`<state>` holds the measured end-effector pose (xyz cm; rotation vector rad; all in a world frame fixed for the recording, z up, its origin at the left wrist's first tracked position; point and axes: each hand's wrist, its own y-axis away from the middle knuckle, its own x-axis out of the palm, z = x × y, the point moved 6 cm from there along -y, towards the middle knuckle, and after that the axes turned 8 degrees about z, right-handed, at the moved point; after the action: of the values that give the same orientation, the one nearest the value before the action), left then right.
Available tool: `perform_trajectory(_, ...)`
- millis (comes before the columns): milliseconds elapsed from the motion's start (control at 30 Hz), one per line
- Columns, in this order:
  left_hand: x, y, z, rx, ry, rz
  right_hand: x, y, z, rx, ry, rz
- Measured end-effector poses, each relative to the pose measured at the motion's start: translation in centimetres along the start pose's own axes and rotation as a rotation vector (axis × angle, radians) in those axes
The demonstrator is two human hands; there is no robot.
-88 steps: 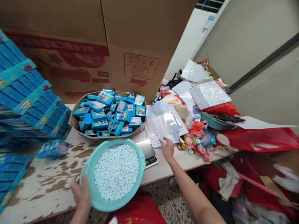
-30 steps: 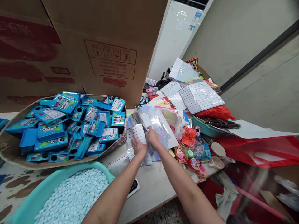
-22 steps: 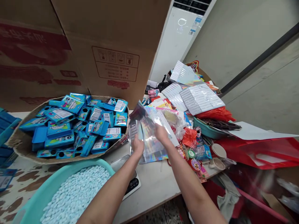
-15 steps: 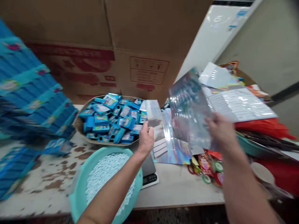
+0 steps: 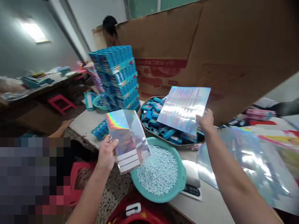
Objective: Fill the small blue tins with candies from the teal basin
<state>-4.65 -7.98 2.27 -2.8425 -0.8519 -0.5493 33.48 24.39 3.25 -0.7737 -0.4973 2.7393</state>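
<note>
My left hand (image 5: 108, 152) grips the lower left edge of a folded holographic sheet (image 5: 130, 133) with white strips near its bottom. With its fingers pinched on the right edge, my right hand (image 5: 206, 120) holds a flat silvery sheet (image 5: 184, 107). That sheet hangs over a carton of small blue boxes (image 5: 153, 113) and hides part of them. Below, a turquoise basin (image 5: 182, 175) holds pale blue pellets (image 5: 158, 171). A white scale (image 5: 192, 179) sits partly beneath the basin's right side.
Blue display boxes (image 5: 121, 77) are stacked behind the left sheet. More shiny sheets (image 5: 247, 165) lie at right. A tall cardboard panel (image 5: 168, 40) stands behind. Another person (image 5: 109, 28) is beyond it; a blurred-out person (image 5: 30, 177) is at lower left, near a red stool (image 5: 80, 174).
The view has swung left. Both hands have moved away from the pile at right, each with a sheet, and are farther apart. The right-hand sheet now hangs over the blue boxes.
</note>
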Motion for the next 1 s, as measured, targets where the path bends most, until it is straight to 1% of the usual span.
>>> perform_trajectory(67, -2.1, 0.3, 0.5, -0.003, 0.024, -0.014, 3.3, 2.7, 2.1, -0.049, 0.06, -0.044)
perform_trajectory(100, -3.1, 0.3, 0.8, -0.01, 0.03, -0.02, 4.8, 4.6, 3.7, -0.105, 0.069, -0.023)
perform_trajectory(133, -4.2, 0.1, 1.0, -0.015, 0.029, -0.023, 6.4, 6.9, 5.6, -0.189, 0.06, 0.029)
perform_trajectory(200, -6.3, -0.3, 1.2, -0.024, -0.014, -0.013, 9.7, 12.1, 9.9, -0.355, -0.024, 0.227)
perform_trajectory(233, -7.4, -0.7, 1.1, -0.038, -0.071, 0.014, 11.0, 14.8, 12.1, -0.423, -0.053, 0.287)
perform_trajectory(300, -9.5, -1.5, 0.7, -0.083, -0.284, 0.134, 13.2, 19.9, 16.2, -0.554, -0.099, 0.372)
perform_trajectory(333, -10.4, -1.9, 0.4, -0.108, -0.423, 0.231, 14.2, 22.1, 17.9, -0.595, -0.126, 0.398)
perform_trajectory(400, -12.4, -2.7, 0.0, -0.142, -0.666, 0.465, 16.3, 25.7, 20.3, -0.623, -0.163, 0.466)
perform_trajectory(433, -13.5, -3.1, -0.1, -0.149, -0.739, 0.567, 17.5, 27.2, 20.9, -0.596, -0.176, 0.496)
perform_trajectory(467, -14.7, -3.6, 0.0, -0.158, -0.772, 0.639, 18.7, 28.6, 21.2, -0.537, -0.186, 0.511)
perform_trajectory(500, -16.0, -4.1, 0.2, -0.172, -0.771, 0.667, 19.9, 29.9, 21.0, -0.446, -0.194, 0.502)
perform_trajectory(533, -17.3, -4.8, 0.6, -0.187, -0.74, 0.649, 21.1, 31.3, 20.5, -0.331, -0.2, 0.464)
perform_trajectory(600, -19.7, -6.1, 2.0, -0.212, -0.581, 0.518, 23.5, 34.3, 19.1, -0.069, -0.212, 0.352)
perform_trajectory(633, -20.5, -6.6, 3.0, -0.234, -0.457, 0.454, 24.9, 35.9, 18.4, 0.051, -0.228, 0.328)
perform_trajectory(667, -21.0, -6.8, 4.2, -0.268, -0.322, 0.412, 26.7, 37.4, 17.9, 0.159, -0.268, 0.357)
perform_trajectory(700, -21.2, -6.9, 5.5, -0.311, -0.197, 0.395, 28.6, 38.9, 17.6, 0.257, -0.34, 0.431)
perform_trajectory(767, -20.9, -6.8, 8.0, -0.405, -0.037, 0.414, 32.1, 41.1, 17.5, 0.417, -0.507, 0.618)
perform_trajectory(800, -20.6, -6.6, 8.9, -0.444, -0.012, 0.431, 33.4, 41.7, 17.6, 0.471, -0.564, 0.686)
perform_trajectory(833, -20.5, -6.5, 9.7, -0.469, -0.017, 0.442, 34.1, 42.0, 17.7, 0.504, -0.582, 0.722)
perform_trajectory(867, -20.4, -6.5, 10.3, -0.48, -0.042, 0.448, 34.4, 42.0, 17.6, 0.515, -0.562, 0.729)
perform_trajectory(933, -20.5, -6.6, 11.1, -0.5, -0.119, 0.48, 34.0, 41.2, 17.3, 0.476, -0.454, 0.694)
perform_trajectory(1000, -21.0, -6.7, 11.9, -0.572, -0.215, 0.557, 33.0, 40.3, 16.8, 0.405, -0.301, 0.679)
